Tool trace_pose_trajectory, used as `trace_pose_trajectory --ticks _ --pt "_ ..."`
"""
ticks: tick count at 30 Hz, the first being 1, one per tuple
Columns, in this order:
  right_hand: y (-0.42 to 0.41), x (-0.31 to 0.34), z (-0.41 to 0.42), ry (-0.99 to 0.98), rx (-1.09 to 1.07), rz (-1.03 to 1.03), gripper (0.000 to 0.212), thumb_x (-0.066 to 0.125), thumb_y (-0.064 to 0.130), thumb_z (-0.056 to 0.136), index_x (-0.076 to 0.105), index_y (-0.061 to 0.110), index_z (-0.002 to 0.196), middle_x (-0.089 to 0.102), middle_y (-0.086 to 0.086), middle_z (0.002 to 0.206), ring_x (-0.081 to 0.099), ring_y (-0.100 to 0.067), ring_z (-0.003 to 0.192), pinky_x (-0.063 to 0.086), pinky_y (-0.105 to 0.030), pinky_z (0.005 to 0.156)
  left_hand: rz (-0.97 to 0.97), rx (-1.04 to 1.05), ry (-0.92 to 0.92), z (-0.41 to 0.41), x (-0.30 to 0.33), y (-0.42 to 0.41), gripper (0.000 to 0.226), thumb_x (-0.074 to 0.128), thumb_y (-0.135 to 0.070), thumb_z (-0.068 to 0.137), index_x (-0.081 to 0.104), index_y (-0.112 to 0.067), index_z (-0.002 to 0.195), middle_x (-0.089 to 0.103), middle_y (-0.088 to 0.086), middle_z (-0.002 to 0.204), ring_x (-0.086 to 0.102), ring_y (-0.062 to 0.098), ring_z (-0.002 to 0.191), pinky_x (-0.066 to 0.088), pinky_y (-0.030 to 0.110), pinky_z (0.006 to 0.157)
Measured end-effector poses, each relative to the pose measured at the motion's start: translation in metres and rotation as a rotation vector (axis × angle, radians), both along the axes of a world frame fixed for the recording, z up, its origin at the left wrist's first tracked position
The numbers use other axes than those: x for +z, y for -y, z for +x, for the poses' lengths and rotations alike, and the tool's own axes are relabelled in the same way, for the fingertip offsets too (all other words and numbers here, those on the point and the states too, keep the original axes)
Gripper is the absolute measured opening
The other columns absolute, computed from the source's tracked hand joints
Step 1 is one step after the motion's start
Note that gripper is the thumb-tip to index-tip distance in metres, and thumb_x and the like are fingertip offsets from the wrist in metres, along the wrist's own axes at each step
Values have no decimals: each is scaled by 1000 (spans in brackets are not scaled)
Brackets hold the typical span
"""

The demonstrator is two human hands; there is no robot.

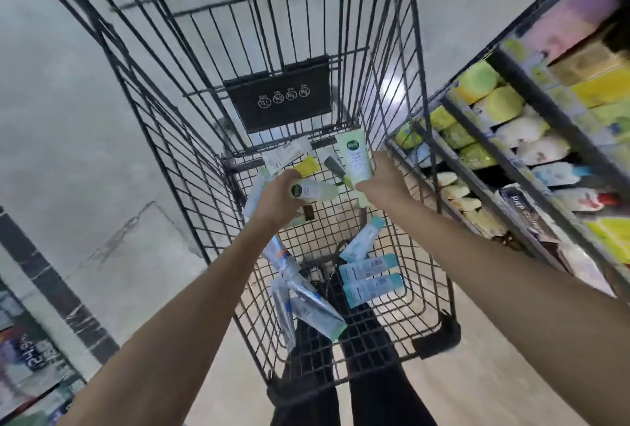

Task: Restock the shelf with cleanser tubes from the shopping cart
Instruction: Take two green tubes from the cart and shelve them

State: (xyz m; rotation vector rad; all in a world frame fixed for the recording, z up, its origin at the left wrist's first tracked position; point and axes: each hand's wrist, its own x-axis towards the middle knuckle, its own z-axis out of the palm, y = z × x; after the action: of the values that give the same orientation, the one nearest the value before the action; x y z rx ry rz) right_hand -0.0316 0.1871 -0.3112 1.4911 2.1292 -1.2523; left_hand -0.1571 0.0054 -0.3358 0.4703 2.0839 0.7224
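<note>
The black wire shopping cart point(392, 119) holds scattered cleanser tubes, teal-capped ones point(370, 284) nearest the person. Inside it, the left hand point(278, 199) grips a pale green tube point(315, 192); the right hand point(383, 177) grasps another green-white tube point(354, 159).

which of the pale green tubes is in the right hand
The pale green tube standing tall against the cart's right wall; the right hand grips its lower end. The other green tube lies sideways in the left hand.

Bright even store light, glare patch on floor point(392, 91), blurred, fisheye-bent edges
</note>
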Motion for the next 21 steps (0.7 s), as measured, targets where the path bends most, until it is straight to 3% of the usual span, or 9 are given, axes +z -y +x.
trace_pose_trajectory --ticks 2,5,9,11,14,16,19,21 --pt "14 35 17 -94 -133 -84 71 77 2 83 45 16 146 61 -2 128 62 -25 112 54 -41 94 63 -3 18 4 34 9 49 73 2 89 57 -15 132 62 16 135 73 32 93 65 49 65" --pt "34 85 43 -209 -295 -195 71 81 2 80 53 19 143 67 -3 129 67 -25 110 57 -46 94 131 -63 39 12 91 18 52 71 1 92 55 -18 138 61 15 138 73 29 94 65 47 67" --pt "46 146 79 -404 -445 -283 59 78 -3 82 56 21 132 67 2 114 67 -23 104 57 -37 78 223 -166 -21 27 172 14 71 69 -2 94 39 -32 150 70 1 108 75 25 86 65 42 75" --pt "48 171 100 -496 -489 -293 58 77 -7 81 56 21 127 68 5 112 67 -21 105 57 -38 77 235 -205 -58 38 207 7 59 71 -4 93 45 -28 141 67 1 105 74 28 85 63 49 75" --pt "43 207 138 -609 -547 -299 60 80 -7 78 56 23 124 69 -3 122 67 -25 113 55 -49 96 293 -211 -24 58 249 -8 45 79 -22 84 59 -17 124 72 8 115 73 29 95 61 51 82" --pt "38 229 164 -691 -595 -285 62 81 -6 79 56 29 122 70 -9 124 67 -27 113 53 -51 101 389 -153 74 76 274 -21 36 80 -12 86 67 -9 119 75 10 109 74 31 98 62 45 84" --pt "35 260 209 -804 -654 -254 59 79 -6 81 57 36 116 72 -4 120 69 -20 109 53 -50 101 518 -116 189 117 306 -39 7 73 -7 91 74 -12 96 76 -3 86 72 17 78 56 25 68" --pt "36 273 243 -859 -702 -226 60 78 -7 81 59 34 120 72 -3 121 68 -23 113 53 -51 101 575 -71 311 150 319 -50 12 68 -11 93 77 -16 86 74 3 83 67 20 76 54 27 66"
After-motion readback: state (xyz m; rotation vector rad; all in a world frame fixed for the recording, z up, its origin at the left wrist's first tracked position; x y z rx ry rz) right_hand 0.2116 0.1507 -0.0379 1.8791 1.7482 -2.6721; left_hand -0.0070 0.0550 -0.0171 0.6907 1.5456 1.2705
